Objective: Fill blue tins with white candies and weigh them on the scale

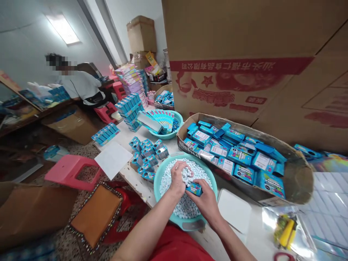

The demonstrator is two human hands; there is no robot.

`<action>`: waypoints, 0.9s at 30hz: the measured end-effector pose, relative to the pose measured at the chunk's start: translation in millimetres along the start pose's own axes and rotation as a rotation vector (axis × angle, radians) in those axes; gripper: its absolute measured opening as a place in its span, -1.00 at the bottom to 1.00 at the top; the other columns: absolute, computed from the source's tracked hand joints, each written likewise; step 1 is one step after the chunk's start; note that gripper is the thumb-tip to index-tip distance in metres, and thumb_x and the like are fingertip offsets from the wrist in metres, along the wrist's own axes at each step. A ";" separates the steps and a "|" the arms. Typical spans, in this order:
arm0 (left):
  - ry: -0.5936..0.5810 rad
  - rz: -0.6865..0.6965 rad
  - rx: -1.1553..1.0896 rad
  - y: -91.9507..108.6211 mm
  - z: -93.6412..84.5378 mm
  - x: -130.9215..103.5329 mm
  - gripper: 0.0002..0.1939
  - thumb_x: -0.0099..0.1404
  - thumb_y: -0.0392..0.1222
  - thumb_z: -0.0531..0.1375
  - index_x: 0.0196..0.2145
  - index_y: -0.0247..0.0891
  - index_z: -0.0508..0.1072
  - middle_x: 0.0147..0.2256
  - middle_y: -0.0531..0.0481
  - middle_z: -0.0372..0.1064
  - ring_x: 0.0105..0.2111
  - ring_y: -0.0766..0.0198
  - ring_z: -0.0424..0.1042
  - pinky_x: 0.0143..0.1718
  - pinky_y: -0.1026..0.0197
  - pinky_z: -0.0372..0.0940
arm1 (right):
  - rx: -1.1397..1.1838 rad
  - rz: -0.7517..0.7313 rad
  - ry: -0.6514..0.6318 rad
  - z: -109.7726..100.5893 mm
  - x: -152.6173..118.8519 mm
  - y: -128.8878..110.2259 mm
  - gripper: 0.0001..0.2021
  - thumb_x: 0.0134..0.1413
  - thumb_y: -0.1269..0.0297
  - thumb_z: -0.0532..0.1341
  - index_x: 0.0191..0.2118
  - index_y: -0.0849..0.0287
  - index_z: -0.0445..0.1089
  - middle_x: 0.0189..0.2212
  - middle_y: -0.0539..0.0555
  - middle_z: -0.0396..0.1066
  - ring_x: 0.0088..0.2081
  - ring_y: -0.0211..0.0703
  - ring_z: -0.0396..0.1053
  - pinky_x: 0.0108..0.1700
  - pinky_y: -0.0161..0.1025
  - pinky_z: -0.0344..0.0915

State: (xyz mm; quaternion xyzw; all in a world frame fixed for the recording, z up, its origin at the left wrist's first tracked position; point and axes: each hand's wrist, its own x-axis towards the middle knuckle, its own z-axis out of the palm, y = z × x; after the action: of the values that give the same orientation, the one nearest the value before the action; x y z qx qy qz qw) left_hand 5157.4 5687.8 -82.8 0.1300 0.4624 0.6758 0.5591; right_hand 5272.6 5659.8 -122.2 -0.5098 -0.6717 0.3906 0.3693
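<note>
A teal basin (165,165) full of small white candies (186,208) stands on the table in front of me. Over its middle, my left hand (178,179) is cupped round a heap of the candies. Just to the right, my right hand (205,199) grips a small blue box (194,189), held close beside the left fingers. Several small blue boxes (146,156) stand grouped to the left of the basin. Behind and to the right, a long cardboard tray (297,174) holds many blue boxes lying in a jumble.
A second teal basin (178,116) holds fanned blue cards. Stacked blue boxes (130,108) stand at the far left of the table. A white lid (234,210) and yellow-handled tool (288,232) lie right. A person (81,83) sits beyond; a pink stool (70,170) stands left.
</note>
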 end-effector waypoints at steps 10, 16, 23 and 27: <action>0.035 0.092 0.152 3.4 0.0 2.0 -0.79 0.02 -0.11 0.25 -0.46 -0.27 0.31 -0.53 0.12 0.28 -0.60 0.41 0.28 -0.54 0.32 0.18 | 0.036 -0.002 -0.023 1.1 11.4 -7.7 -0.69 -0.11 0.05 0.30 -0.30 0.14 0.36 -0.32 0.09 0.41 -0.23 0.01 0.36 -0.18 -0.11 0.28; 0.037 0.117 0.180 3.0 -1.5 5.9 -0.78 0.05 -0.09 0.25 -0.46 -0.27 0.32 -0.60 0.13 0.26 -0.61 0.40 0.28 -0.50 0.30 0.19 | 0.058 0.022 -0.003 0.5 12.2 -10.1 -0.70 -0.15 0.10 0.32 -0.29 0.15 0.37 -0.32 0.08 0.40 -0.24 0.00 0.36 -0.18 -0.14 0.27; 0.017 0.143 0.210 3.7 -1.4 6.2 -0.78 0.05 -0.10 0.26 -0.44 -0.28 0.35 -0.60 0.12 0.29 -0.61 0.38 0.30 -0.45 0.28 0.22 | 0.064 0.038 -0.006 -1.4 14.7 -12.0 -0.71 -0.16 0.15 0.33 -0.28 0.15 0.37 -0.32 0.06 0.40 -0.23 -0.01 0.36 -0.17 -0.14 0.26; 0.005 0.141 0.210 5.2 -1.2 5.4 -0.79 0.06 -0.11 0.25 -0.45 -0.28 0.34 -0.59 0.10 0.29 -0.59 0.37 0.32 -0.50 0.30 0.20 | 0.074 0.031 -0.011 -2.8 17.2 -13.8 -0.72 -0.16 0.18 0.33 -0.28 0.14 0.38 -0.31 0.06 0.41 -0.22 -0.02 0.36 -0.15 -0.15 0.25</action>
State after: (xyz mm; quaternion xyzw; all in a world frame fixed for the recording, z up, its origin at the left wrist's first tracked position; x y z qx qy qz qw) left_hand 5151.5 5692.2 -81.2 0.2185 0.5216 0.6616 0.4924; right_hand 5266.1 5674.5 -106.9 -0.5038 -0.6511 0.4236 0.3780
